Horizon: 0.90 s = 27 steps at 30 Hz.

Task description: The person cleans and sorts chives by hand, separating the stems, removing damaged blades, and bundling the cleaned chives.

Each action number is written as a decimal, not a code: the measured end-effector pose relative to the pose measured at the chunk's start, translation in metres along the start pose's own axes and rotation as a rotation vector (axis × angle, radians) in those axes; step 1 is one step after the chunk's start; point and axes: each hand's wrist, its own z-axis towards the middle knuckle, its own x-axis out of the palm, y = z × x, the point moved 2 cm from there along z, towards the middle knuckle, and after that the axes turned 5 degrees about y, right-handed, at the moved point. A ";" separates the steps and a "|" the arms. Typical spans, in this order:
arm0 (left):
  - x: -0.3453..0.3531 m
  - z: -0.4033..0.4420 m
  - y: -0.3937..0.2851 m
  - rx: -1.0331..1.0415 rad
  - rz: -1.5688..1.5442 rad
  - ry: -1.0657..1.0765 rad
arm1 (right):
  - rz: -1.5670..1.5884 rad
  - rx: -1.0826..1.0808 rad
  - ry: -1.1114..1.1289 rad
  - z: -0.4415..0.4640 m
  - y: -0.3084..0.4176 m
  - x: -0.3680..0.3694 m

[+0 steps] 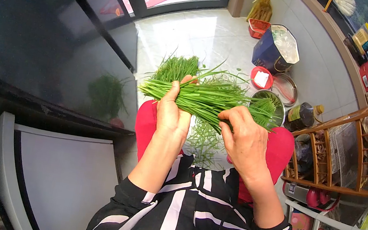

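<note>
A long bunch of green chives (196, 97) lies across my left hand (174, 109), whose fingers and thumb wrap round it near the pale cut ends. My right hand (243, 138) pinches at the lower edge of the bunch, toward the leafy end; thumb and index finger press together on some blades. Behind the bunch, a pile of chives (176, 68) rests on the floor. Loose green scraps (203, 142) are scattered on the floor between my knees. To the right, a metal bowl (281, 111) holds more greens, partly covered by the leafy ends.
A dark bottle (301, 116) stands by a wooden rack (333, 132) on the right. Beyond the bowl are a red dish (262, 78), a round metal-rimmed container (285, 89) and a blue bag (268, 51). A white cabinet (66, 173) is at the left.
</note>
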 end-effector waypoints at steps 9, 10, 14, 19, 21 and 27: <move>-0.003 0.001 0.005 -0.004 -0.013 0.026 | -0.027 0.019 0.018 0.002 -0.002 0.009; -0.002 0.001 0.005 0.000 -0.004 0.025 | -0.027 0.018 0.019 0.002 -0.002 0.009; -0.002 0.000 0.005 0.008 0.006 0.029 | -0.015 0.006 0.008 0.003 -0.002 0.012; -0.004 0.000 0.007 0.012 0.016 0.016 | -0.001 0.008 -0.014 0.002 -0.002 0.013; -0.003 -0.001 0.008 0.019 0.027 0.012 | 0.003 0.015 -0.018 0.003 -0.001 0.011; -0.001 -0.003 0.013 0.083 0.109 -0.014 | 0.064 0.036 -0.010 0.003 0.000 0.011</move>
